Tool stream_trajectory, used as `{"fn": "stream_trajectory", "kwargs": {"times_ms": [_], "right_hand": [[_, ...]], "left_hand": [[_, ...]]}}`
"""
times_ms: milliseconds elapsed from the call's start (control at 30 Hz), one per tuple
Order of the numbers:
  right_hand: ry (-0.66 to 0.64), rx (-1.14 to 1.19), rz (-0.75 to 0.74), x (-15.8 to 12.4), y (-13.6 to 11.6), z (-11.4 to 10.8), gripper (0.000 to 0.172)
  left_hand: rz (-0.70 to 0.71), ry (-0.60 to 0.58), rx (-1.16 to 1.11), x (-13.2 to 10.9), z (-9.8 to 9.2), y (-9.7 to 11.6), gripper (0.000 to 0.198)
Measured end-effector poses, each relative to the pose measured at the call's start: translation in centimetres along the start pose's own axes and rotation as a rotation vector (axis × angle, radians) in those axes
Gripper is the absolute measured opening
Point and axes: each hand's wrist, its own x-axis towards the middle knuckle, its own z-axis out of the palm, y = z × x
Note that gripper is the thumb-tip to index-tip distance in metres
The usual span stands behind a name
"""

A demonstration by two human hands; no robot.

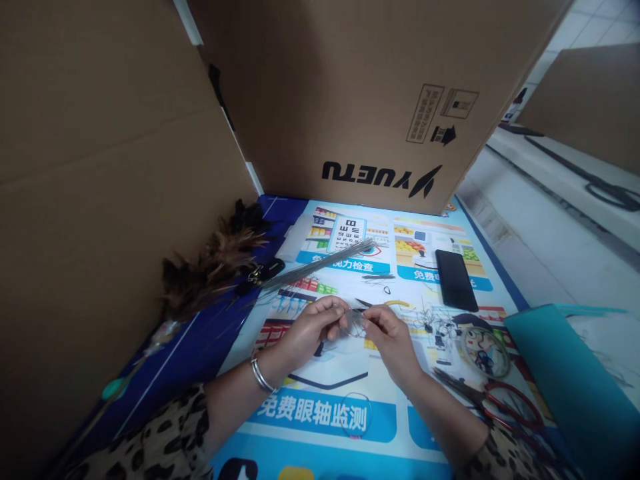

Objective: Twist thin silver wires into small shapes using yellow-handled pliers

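In the middle of the head view, my left hand (315, 328) and my right hand (395, 339) face each other above the printed mat. Between them is a small ring of thin wire (355, 327). The fingertips of both hands are pinched on its opposite sides. Below the hands, a second thin ring (371, 413) lies on the mat. Beyond them is a long bundle of straight thin wires (320, 268), with a few short wire pieces (379, 277) beside it. My fingers partly cover the held ring.
A black phone (457, 280), a tape roll (484, 352), red-handled scissors (513, 405) and a teal box (565, 373) are on the right. A feather duster (210, 267) lies left. Cardboard walls (325, 87) stand behind and at the left.
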Motion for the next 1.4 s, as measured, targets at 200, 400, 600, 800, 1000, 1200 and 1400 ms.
{"fn": "stream_trajectory", "kwargs": {"times_ms": [200,400,600,800,1000,1200,1400], "right_hand": [[-0.095,-0.028,-0.034,0.3,-0.5,-0.4,0.011],[-0.180,-0.046,0.009,0.7,-0.5,-0.8,0.012],[-0.180,0.077,0.098,0.4,0.1,-0.8,0.020],[-0.205,0.156,0.100,0.1,-0.3,-0.9,0.021],[-0.179,0.141,0.131,0.1,-0.3,-0.4,0.021],[-0.158,0.138,0.147,0.1,0.1,-0.3,0.020],[-0.173,0.127,0.146,0.2,0.4,-0.4,0.020]], "left_hand": [[0.003,-0.003,0.006,0.0,0.1,0.2,0.016],[0.019,-0.017,0.017,-0.1,0.1,0.1,0.015],[0.016,-0.020,-0.003,0.0,-0.1,0.1,0.013],[0.015,-0.020,0.001,0.0,-0.1,-0.1,0.014],[-0.014,-0.022,0.029,0.1,-0.4,-0.4,0.015],[-0.018,-0.036,0.048,0.2,-0.3,-0.3,0.016],[-0.019,-0.040,0.075,0.2,-0.2,-0.1,0.017]]}}
